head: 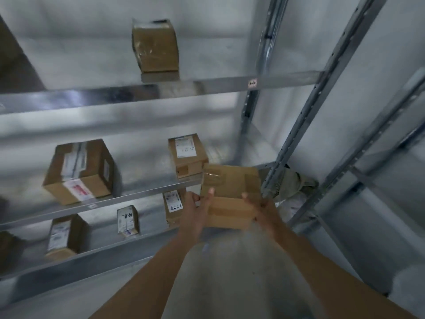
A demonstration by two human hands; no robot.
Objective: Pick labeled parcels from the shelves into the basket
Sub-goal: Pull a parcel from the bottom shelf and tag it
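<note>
I hold a brown taped cardboard parcel (231,194) in front of the metal shelves, just off the right end of the middle shelf (142,193). My left hand (195,209) grips its left side with the thumb up on top. My right hand (261,209) grips its right side. No label shows on the faces I can see. A labeled box (186,154) stands on the middle shelf right behind the held parcel. Another labeled box (173,207), marked with handwritten digits, sits on the lower shelf beside my left hand. No basket is in view.
More parcels: a big labeled box (79,171) on the middle shelf left, one wrapped box (155,46) on the top shelf, two labeled boxes (127,221) (63,234) on the lower shelf. Steel uprights (305,107) stand to the right, with crumpled packaging (294,184) behind them.
</note>
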